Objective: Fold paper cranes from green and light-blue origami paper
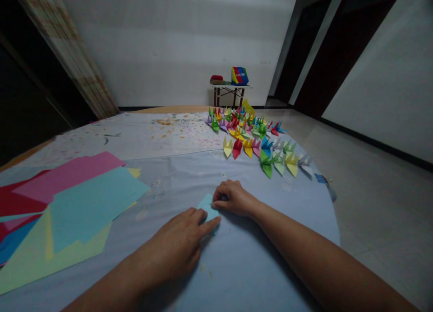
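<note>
A small folded piece of light blue paper [207, 203] lies on the cloth-covered table in front of me. My left hand [182, 239] holds it down from the left, with the fingers bent over its near side and one finger reaching along its lower edge. From the right, my right hand [234, 198] pinches the paper's right edge, thumb and fingertips close together. Both hands partly cover the paper, so its full shape is hidden. Beyond my right hand stand folded paper cranes [248, 147] in several colours.
Loose coloured sheets, a light blue one [98, 203] and a pink one [72, 174] among them, overlap at the left. The round table's cloth [162, 167] ends in a curved right edge. By the far wall, a small stand [230, 87] carries a colourful box [240, 76].
</note>
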A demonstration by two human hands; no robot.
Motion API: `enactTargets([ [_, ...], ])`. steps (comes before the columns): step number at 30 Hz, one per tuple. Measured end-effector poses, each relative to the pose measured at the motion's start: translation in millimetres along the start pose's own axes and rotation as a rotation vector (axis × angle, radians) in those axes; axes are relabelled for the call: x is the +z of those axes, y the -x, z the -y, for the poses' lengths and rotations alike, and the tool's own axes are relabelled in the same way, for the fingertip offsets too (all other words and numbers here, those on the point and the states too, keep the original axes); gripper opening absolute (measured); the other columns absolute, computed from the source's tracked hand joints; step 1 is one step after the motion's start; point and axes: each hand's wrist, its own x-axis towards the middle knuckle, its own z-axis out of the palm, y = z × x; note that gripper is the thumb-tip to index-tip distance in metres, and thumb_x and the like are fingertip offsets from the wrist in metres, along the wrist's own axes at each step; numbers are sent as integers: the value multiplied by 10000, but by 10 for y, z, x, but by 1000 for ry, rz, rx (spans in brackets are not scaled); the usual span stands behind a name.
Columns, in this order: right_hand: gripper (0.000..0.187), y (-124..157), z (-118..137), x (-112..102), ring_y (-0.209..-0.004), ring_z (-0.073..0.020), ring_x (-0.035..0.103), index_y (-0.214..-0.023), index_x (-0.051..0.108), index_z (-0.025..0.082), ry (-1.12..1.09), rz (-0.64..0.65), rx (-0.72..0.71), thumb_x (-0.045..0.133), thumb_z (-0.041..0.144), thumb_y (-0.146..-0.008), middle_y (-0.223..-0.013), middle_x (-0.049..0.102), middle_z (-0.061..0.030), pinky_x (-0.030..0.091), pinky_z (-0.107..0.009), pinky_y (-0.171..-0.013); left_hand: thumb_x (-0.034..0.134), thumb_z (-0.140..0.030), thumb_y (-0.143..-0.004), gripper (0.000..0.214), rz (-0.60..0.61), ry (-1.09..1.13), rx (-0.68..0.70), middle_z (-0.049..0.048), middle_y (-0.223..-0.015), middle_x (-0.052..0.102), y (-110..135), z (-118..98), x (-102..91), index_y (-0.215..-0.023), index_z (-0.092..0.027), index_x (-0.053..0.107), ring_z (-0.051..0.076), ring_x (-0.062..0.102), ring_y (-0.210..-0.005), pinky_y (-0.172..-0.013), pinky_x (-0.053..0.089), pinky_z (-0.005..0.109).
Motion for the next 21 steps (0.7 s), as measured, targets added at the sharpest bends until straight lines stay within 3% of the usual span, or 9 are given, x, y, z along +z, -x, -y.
enactTargets([
  [5,143,6,10,7,-822,-155,500,-791,642,220,4,-1,6,635,349,-731,-796,611,-3,292,-297,-764,467,-112,-676,614,8,-58,-19,82,-1172,479,-14,-11,89,-1259,-297,409,262,432,-1091,-924,355,420],
  [17,118,7,5,21,-803,-149,498,-756,637,212,-10,-13,14,625,327,-733,-769,603,2,293,-296,-768,467,-132,-673,617,38,-23,-40,81,-1182,482,-16,-12,51,-1261,-312,417,257,435,-1101,-954,330,448],
  [21,112,5,21,16,-810,-151,496,-761,640,214,-6,-5,32,635,320,-725,-779,603,1,285,-298,-766,466,-112,-646,660,48,-21,-47,70,-1338,386,-15,-3,64,-1272,-312,403,284,366,-1191,-977,300,464],
])
